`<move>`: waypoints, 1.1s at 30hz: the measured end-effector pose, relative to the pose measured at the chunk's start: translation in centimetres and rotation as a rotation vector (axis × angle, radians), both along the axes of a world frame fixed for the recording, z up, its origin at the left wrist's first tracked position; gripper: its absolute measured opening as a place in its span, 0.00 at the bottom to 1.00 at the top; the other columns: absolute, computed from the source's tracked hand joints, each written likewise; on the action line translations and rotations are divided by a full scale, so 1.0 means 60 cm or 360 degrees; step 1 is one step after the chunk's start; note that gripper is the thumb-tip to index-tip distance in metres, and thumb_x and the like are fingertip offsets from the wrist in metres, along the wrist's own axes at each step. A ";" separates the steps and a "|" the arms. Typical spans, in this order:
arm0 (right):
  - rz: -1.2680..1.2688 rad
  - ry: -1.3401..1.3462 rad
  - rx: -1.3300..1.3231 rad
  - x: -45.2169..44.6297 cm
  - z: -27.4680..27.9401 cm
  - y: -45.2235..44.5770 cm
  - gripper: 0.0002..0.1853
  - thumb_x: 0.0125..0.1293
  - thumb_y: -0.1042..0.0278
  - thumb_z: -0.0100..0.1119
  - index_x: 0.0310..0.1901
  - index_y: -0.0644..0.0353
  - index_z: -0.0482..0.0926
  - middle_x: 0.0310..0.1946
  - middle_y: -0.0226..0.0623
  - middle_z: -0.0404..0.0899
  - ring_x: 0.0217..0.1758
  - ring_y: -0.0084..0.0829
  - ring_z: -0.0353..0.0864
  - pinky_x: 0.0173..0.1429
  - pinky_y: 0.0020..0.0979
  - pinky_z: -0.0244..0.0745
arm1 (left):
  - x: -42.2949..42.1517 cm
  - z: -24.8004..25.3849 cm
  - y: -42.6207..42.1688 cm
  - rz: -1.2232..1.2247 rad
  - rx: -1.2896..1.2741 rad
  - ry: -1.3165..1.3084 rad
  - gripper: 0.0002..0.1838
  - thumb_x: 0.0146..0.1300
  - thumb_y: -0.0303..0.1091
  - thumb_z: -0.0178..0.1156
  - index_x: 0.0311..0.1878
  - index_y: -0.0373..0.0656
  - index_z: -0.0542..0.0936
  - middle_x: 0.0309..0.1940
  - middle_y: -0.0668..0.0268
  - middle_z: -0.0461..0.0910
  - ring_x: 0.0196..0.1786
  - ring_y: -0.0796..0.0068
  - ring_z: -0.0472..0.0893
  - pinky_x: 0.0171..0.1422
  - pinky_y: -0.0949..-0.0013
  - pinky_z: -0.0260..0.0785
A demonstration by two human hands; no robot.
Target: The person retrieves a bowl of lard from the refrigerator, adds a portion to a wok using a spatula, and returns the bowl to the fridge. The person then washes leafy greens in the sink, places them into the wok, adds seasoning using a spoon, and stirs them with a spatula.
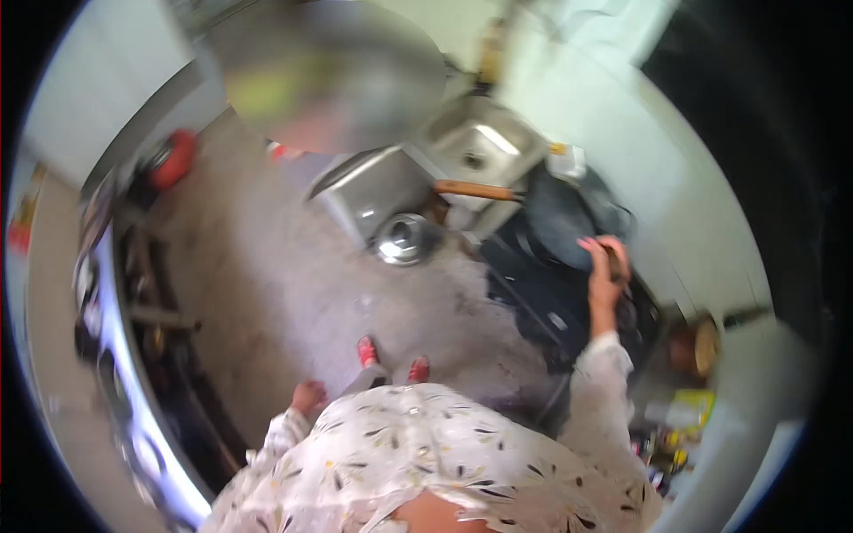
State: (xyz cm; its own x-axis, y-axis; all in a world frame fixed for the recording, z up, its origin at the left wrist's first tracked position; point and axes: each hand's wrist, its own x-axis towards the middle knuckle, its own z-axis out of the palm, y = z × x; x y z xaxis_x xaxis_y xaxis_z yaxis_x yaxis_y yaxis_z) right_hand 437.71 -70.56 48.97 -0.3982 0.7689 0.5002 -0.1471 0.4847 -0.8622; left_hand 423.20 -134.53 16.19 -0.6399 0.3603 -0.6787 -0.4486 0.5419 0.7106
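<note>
My right hand (608, 265) reaches over the black stove (538, 293), its fingers curled round a small dark brown part at the near edge of a wok (560, 218). The part looks like a knob or short handle, mostly hidden by the fingers. The wok is dark grey, and its long wooden handle (475, 189) points left towards the sink. Low beside my body hangs my left hand (309, 397), away from any object. Its fingers are small and blurred.
A steel sink (480, 147) adjoins the stove. Below its metal counter sits a shiny round metal pot or lid (404, 238). A large blurred round shape (329, 75) covers the upper view. Bottles and packets (671, 435) stand at right; a shelf (160, 338) runs along the left.
</note>
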 end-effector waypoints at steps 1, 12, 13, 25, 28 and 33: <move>-0.0017 -0.0042 0.0069 -0.007 0.025 -0.044 0.05 0.60 0.80 0.59 0.37 0.65 0.75 0.36 0.35 0.77 0.38 0.35 0.84 0.48 0.30 0.77 | 0.008 -0.006 -0.006 0.0108 -0.0028 -0.0119 0.07 0.58 0.29 0.56 0.37 0.36 0.79 0.25 0.60 0.81 0.24 0.70 0.81 0.27 0.68 0.74; 0.0869 -0.0250 -0.0025 -0.092 0.008 -0.311 0.07 0.61 0.83 0.48 0.42 0.67 0.70 0.38 0.50 0.77 0.38 0.44 0.83 0.49 0.39 0.79 | 0.086 0.005 0.010 0.0475 0.0022 -0.0065 0.08 0.57 0.31 0.57 0.36 0.39 0.81 0.25 0.62 0.82 0.25 0.73 0.82 0.28 0.71 0.74; 0.1005 -0.0257 -0.0070 -0.111 -0.014 -0.333 0.07 0.61 0.82 0.48 0.42 0.67 0.69 0.37 0.50 0.77 0.38 0.44 0.83 0.49 0.39 0.79 | 0.103 -0.007 0.006 0.0546 0.0058 -0.0121 0.09 0.55 0.30 0.59 0.39 0.40 0.82 0.27 0.63 0.82 0.26 0.75 0.81 0.28 0.72 0.74; 0.2096 -0.0503 -0.0395 -0.429 -0.118 -0.634 0.06 0.62 0.80 0.55 0.40 0.65 0.73 0.35 0.42 0.79 0.37 0.37 0.84 0.45 0.31 0.77 | 0.302 -0.058 -0.194 0.1614 0.0042 -0.0525 0.08 0.61 0.28 0.56 0.42 0.39 0.78 0.24 0.65 0.77 0.22 0.75 0.77 0.23 0.72 0.71; 0.2269 -0.0598 -0.0341 -0.502 -0.146 -0.741 0.06 0.61 0.79 0.57 0.40 0.65 0.74 0.35 0.38 0.78 0.37 0.33 0.84 0.44 0.29 0.77 | 0.356 -0.043 -0.223 0.1876 0.0214 -0.0564 0.07 0.61 0.27 0.55 0.42 0.38 0.75 0.23 0.65 0.75 0.21 0.74 0.75 0.22 0.71 0.70; 0.2600 -0.0733 -0.0343 -0.620 -0.220 -0.914 0.06 0.61 0.78 0.60 0.39 0.64 0.75 0.35 0.32 0.75 0.37 0.28 0.83 0.44 0.26 0.77 | 0.439 -0.057 -0.214 0.2360 0.0478 -0.0577 0.05 0.62 0.24 0.53 0.42 0.39 0.73 0.23 0.64 0.74 0.21 0.74 0.73 0.21 0.73 0.66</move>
State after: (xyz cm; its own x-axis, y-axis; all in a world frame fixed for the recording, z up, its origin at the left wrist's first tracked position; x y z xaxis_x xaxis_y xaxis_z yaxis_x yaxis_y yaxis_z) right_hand 400.49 -125.38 35.75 -0.8506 -0.5201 0.0775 -0.0739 -0.0275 -0.9969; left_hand 449.51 -147.37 12.77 -0.3573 -0.2776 -0.8918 -0.6005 -0.6630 0.4470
